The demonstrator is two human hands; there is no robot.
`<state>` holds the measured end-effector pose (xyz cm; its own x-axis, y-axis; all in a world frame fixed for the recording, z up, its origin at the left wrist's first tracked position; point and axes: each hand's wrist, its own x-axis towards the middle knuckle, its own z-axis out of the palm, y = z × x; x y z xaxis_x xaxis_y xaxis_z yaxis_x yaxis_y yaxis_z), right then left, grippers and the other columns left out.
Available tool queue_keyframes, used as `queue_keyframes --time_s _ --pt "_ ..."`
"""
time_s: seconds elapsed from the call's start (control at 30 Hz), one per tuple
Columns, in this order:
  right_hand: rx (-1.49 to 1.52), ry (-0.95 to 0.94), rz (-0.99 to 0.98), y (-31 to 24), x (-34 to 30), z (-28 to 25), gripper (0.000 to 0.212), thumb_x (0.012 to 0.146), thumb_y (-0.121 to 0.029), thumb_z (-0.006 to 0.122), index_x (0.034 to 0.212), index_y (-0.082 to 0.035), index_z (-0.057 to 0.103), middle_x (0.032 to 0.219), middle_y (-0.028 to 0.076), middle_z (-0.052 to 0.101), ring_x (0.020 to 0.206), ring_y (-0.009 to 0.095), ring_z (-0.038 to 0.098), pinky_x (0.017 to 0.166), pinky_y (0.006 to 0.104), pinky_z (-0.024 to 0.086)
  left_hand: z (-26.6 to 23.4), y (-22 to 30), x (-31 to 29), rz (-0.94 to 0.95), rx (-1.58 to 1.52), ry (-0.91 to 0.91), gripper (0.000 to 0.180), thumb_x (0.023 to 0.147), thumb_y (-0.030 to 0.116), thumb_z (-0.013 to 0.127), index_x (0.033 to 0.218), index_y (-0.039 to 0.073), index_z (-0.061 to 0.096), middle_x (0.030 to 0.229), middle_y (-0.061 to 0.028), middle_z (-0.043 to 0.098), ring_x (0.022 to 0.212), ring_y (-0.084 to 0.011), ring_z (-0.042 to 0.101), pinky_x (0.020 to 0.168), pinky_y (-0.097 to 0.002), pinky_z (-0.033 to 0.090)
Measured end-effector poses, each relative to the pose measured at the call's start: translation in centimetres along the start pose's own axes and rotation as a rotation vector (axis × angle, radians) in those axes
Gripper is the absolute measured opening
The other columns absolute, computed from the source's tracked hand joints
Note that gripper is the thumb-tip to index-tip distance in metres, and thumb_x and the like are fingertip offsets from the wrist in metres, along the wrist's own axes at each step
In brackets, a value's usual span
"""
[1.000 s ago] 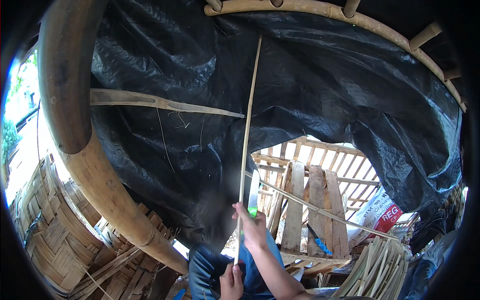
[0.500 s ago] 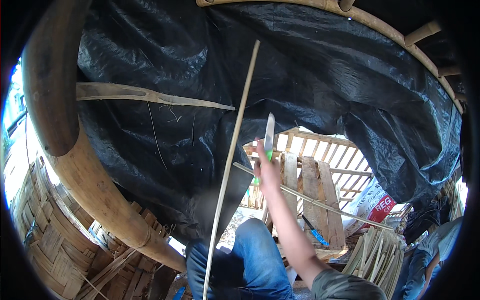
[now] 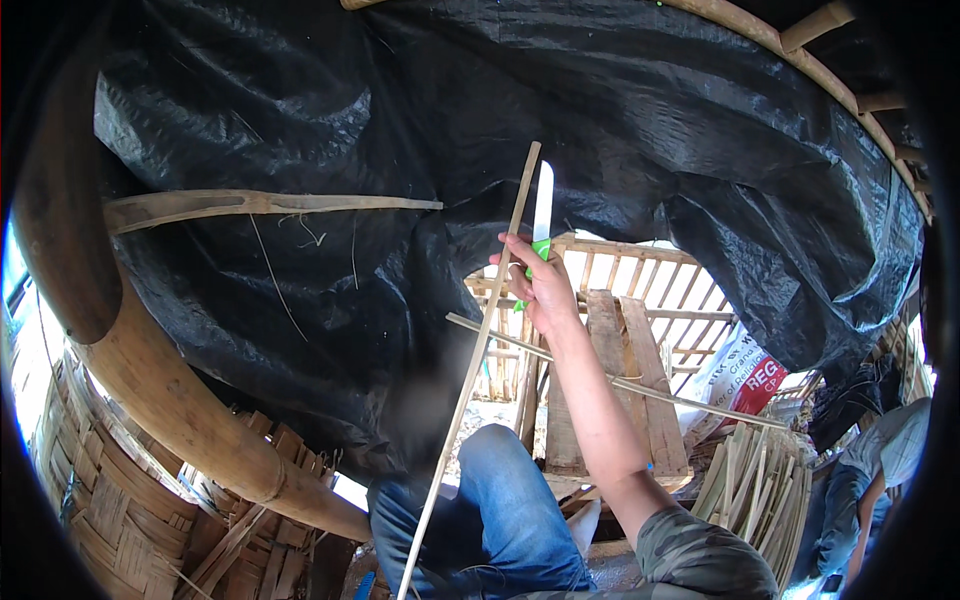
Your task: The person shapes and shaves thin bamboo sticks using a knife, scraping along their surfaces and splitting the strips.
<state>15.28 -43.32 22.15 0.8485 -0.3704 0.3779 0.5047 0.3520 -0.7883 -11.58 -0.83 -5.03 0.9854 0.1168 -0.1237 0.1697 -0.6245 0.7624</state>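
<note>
A long, thin bamboo strip (image 3: pixel 466 385) slants up from the lower edge past my knees to a squared tip before the black sheet. My right hand (image 3: pixel 546 288) is closed around the green handle of a knife (image 3: pixel 543 208), its pale blade pointing up beside the strip's upper end. The index finger of that hand reaches left and touches the strip. My left hand is out of view, as is the strip's lower end.
Another thin strip (image 3: pixel 690 403) crosses behind my right arm, above a plank bench (image 3: pixel 655 400). Cut strips (image 3: pixel 755 475) are piled at right, near a white and red sack (image 3: pixel 738 375). Another person (image 3: pixel 880 470) is at far right. A thick bamboo pole (image 3: pixel 200 415) curves along the left.
My right hand has moved up and slightly left with the knife, and its finger now meets the strip. The strip's tip sits lower and further right; the view has shifted slightly.
</note>
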Motion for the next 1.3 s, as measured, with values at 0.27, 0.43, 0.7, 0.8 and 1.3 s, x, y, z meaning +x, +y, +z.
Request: queue_keyframes --time_s 0.27,0.43,0.7,0.8,1.3 --pt "-0.057 -0.135 0.017 -1.2 -5.4 0.3 0.015 0.091 -0.015 0.059 0.097 -0.001 0.063 0.079 0.008 0.067 0.037 0.0 0.034 0.036 0.0153 0.023 -2.0 -5.1 -2.2 -0.069 0.146 0.046 0.029 0.097 0.02 0.05 0.115 -0.002 0.053 0.096 -0.0156 0.06 0.077 -0.0222 0.056 0.069 -0.0365 0.045" --pt "-0.032 0.076 0.029 -0.4 -7.6 -1.7 0.019 0.089 -0.016 0.061 0.102 -0.003 0.062 0.087 0.005 0.065 0.042 -0.001 0.034 0.038 0.0155 0.02 -4.5 -14.4 -6.6 0.015 0.284 0.12 0.031 0.097 0.02 0.049 0.116 -0.004 0.052 0.097 -0.0177 0.061 0.078 -0.0243 0.056 0.07 -0.038 0.045" --pt "-0.05 0.345 -0.224 -5.7 -3.5 -8.9 0.035 0.091 -0.016 0.061 0.122 -0.002 0.056 0.089 0.005 0.065 0.043 0.001 0.031 0.039 0.0177 0.022 -5.2 -8.0 -6.1 0.258 0.213 0.177 0.041 0.097 0.031 0.036 0.074 0.0 0.05 0.07 -0.0207 0.051 0.07 -0.0432 0.048 0.066 -0.048 0.036" --pt "-0.003 0.269 -0.178 -6.0 -2.7 -14.3 0.031 0.096 -0.01 0.049 0.124 0.003 0.054 0.105 0.01 0.063 0.044 0.002 0.029 0.04 0.0167 0.024 -6.7 -9.3 -5.7 0.179 0.203 0.233 0.039 0.095 0.029 0.04 0.074 0.0 0.056 0.068 -0.0185 0.056 0.069 -0.0415 0.052 0.064 -0.0474 0.039" --pt "-0.261 0.418 0.276 1.7 -9.7 -21.5 0.036 0.095 -0.021 0.055 0.123 0.003 0.052 0.104 0.008 0.058 0.044 0.002 0.022 0.037 0.0183 0.019 -9.7 -12.0 -4.0 0.134 0.367 0.104 0.047 0.091 0.034 0.046 0.059 0.0 0.045 0.054 -0.0186 0.044 0.054 -0.0406 0.048 0.052 -0.0454 0.037"
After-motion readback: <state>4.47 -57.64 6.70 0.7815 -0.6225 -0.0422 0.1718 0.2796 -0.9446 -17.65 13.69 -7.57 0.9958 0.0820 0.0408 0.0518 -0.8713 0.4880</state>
